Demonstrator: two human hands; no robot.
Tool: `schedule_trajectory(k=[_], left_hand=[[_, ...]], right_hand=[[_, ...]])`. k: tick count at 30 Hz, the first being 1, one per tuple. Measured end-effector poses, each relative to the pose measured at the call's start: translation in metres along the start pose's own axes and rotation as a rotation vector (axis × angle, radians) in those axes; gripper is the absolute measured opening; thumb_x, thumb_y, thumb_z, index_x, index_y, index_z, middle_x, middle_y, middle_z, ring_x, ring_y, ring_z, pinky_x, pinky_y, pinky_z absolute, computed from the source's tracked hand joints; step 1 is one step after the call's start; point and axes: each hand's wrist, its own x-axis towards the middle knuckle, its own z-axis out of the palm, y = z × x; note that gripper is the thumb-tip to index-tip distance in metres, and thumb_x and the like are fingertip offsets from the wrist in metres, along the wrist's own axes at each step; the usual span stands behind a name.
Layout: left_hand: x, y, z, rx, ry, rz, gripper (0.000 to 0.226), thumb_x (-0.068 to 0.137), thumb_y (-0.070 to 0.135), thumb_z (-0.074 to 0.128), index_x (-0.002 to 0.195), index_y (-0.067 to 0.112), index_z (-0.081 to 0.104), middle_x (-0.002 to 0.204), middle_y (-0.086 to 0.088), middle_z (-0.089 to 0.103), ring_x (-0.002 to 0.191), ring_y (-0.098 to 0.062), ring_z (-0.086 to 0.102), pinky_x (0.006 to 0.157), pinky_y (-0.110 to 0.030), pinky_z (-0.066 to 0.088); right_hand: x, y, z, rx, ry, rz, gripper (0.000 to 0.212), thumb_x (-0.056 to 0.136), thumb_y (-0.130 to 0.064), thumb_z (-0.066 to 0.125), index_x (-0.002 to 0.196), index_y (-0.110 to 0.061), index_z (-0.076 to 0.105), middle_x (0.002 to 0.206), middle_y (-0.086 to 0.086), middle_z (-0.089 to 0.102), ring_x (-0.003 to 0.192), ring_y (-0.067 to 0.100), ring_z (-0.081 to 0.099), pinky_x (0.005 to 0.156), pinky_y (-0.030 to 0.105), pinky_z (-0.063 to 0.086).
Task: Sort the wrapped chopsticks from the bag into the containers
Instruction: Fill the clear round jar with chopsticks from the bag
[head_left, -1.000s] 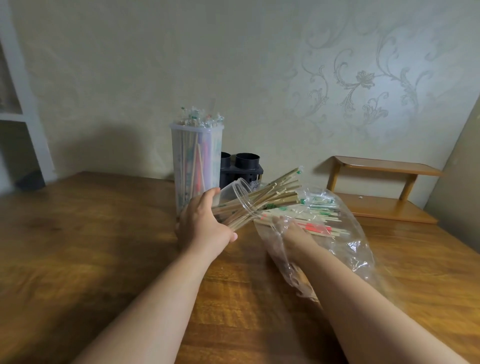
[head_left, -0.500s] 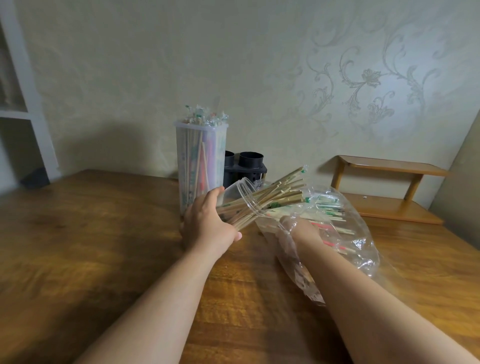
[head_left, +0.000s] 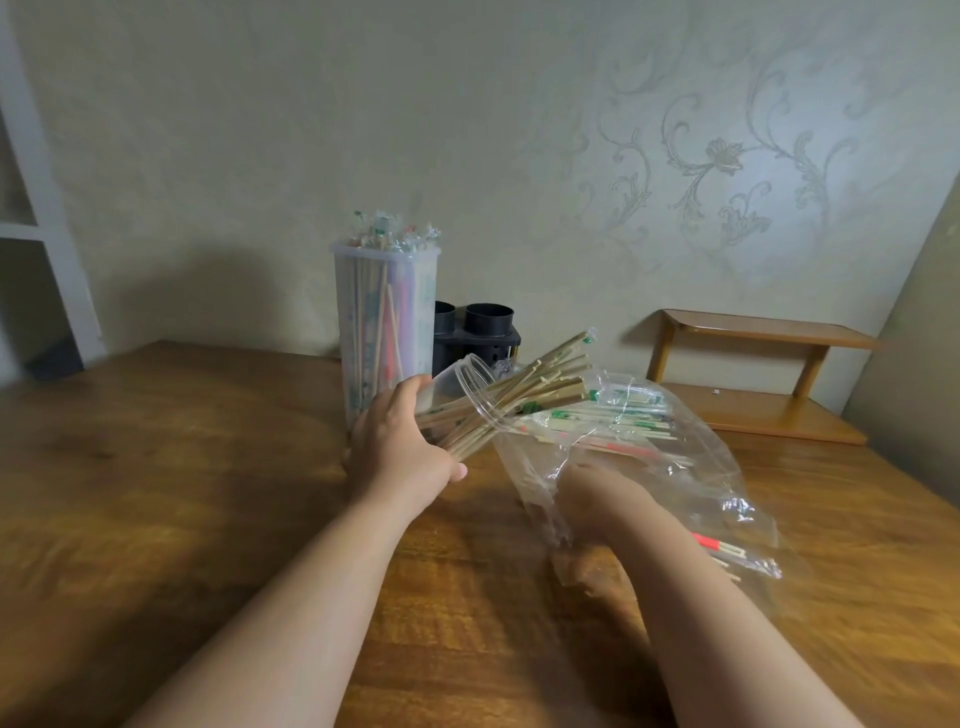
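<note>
No writing is being shown legibly anywhere; green print is being carried on the wrappers of the wrapped chopsticks (head_left: 613, 415) inside the clear plastic bag (head_left: 691, 467), and red bands on a few of them, but the marks are too small to be read. The bag is being kept lying on the wooden table (head_left: 156, 467), its mouth turned towards the person, with most of the chopsticks being held at its far end and a few near its right edge.

A clear round container (head_left: 467, 384) is being held tilted, mouth towards the bag, by the left hand (head_left: 400, 447) – the fingers are being curled round its wall, the thumb being pressed along the underside; a bundle of bare-looking sticks (head_left: 535, 379) is being fanned out of its mouth, just above the bag.

The right hand (head_left: 597, 493) is being covered by the bag's film; whether its fingers are being spread or pinched cannot be told.

Behind the left hand a tall clear container (head_left: 384, 322) is being kept upright, packed with wrapped chopsticks – crinkled wrapper ends are being pushed above its rim; a black holder (head_left: 483, 332) with two round openings is being kept just beside it.

The table is being bordered by pale wallpaper (head_left: 717, 161) with a scrolled flower pattern; a small wooden shelf (head_left: 753, 374) is being kept against it at the right, a white shelving unit (head_left: 36, 218) at the left.
</note>
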Motion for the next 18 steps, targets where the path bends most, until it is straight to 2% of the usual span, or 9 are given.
schedule_trajectory(k=[5, 9, 12, 15, 16, 18], left_hand=[[0.000, 0.000, 0.000, 0.016, -0.035, 0.029, 0.099, 0.061, 0.018, 0.089, 0.138, 0.046, 0.033, 0.145, 0.010, 0.039, 0.132, -0.024, 0.035, 0.104, -0.054, 0.042], [0.000, 0.000, 0.000, 0.015, -0.030, 0.026, 0.100, 0.060, 0.019, 0.090, 0.138, 0.046, 0.034, 0.145, 0.011, 0.039, 0.132, -0.023, 0.034, 0.104, -0.055, 0.042], [0.001, -0.001, -0.001, 0.002, -0.027, 0.011, 0.100, 0.059, 0.020, 0.090, 0.138, 0.045, 0.034, 0.146, 0.011, 0.039, 0.132, -0.024, 0.034, 0.103, -0.055, 0.043], [0.001, 0.000, 0.000, -0.004, -0.030, 0.008, 0.100, 0.060, 0.018, 0.090, 0.138, 0.044, 0.034, 0.146, 0.010, 0.039, 0.132, -0.024, 0.034, 0.104, -0.055, 0.043], [0.001, 0.000, -0.001, -0.001, -0.032, 0.009, 0.099, 0.060, 0.018, 0.090, 0.139, 0.044, 0.035, 0.146, 0.010, 0.039, 0.132, -0.025, 0.034, 0.104, -0.055, 0.042], [0.001, 0.000, -0.001, 0.001, -0.030, 0.014, 0.099, 0.061, 0.018, 0.090, 0.139, 0.043, 0.035, 0.146, 0.009, 0.039, 0.132, -0.025, 0.034, 0.105, -0.054, 0.042]], right_hand=[[-0.013, 0.013, -0.011, -0.035, 0.023, -0.112, 0.015, 0.095, -0.014, 0.051, 0.106, -0.010, 0.061, 0.113, 0.010, 0.066, 0.091, 0.025, 0.058, 0.080, 0.033, 0.047], [-0.023, 0.009, -0.019, 0.006, 0.063, -0.137, 0.021, 0.099, -0.014, 0.046, 0.113, -0.007, 0.059, 0.117, 0.010, 0.065, 0.086, 0.021, 0.052, 0.075, 0.030, 0.040], [-0.027, 0.007, -0.023, 0.028, 0.058, -0.150, 0.029, 0.101, -0.032, 0.050, 0.106, -0.007, 0.064, 0.103, 0.006, 0.068, 0.080, 0.020, 0.056, 0.068, 0.029, 0.041], [-0.030, 0.007, -0.025, 0.050, 0.040, -0.150, 0.029, 0.100, -0.036, 0.052, 0.094, -0.010, 0.063, 0.084, 0.000, 0.064, 0.071, 0.018, 0.057, 0.059, 0.027, 0.041], [-0.030, 0.008, -0.026, 0.052, 0.026, -0.151, 0.030, 0.100, -0.036, 0.052, 0.092, -0.010, 0.063, 0.080, 0.000, 0.065, 0.071, 0.018, 0.060, 0.061, 0.029, 0.046], [-0.033, 0.009, -0.028, 0.042, 0.003, -0.155, 0.029, 0.100, -0.036, 0.053, 0.094, -0.010, 0.063, 0.082, 0.002, 0.070, 0.080, 0.022, 0.068, 0.075, 0.035, 0.056]])
